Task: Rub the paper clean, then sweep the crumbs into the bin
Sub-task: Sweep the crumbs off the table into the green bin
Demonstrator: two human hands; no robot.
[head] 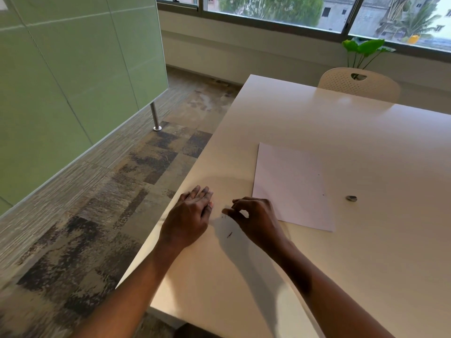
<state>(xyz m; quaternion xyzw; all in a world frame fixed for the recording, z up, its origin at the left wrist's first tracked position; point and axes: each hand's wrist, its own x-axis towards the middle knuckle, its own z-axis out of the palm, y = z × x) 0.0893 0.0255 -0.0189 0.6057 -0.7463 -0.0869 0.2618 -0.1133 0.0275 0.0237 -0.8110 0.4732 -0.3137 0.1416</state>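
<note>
paper [292, 186] 1; eraser [351, 198] 1; left hand [192, 213] 1; right hand [256, 215] 1

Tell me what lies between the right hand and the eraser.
The paper, dotted with a few dark specks, fills the stretch from the right hand to the eraser, as the head view shows.

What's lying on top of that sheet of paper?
Only a few tiny dark specks show on the paper. The eraser lies beside it on the table. The right hand covers part of its near edge.
</note>
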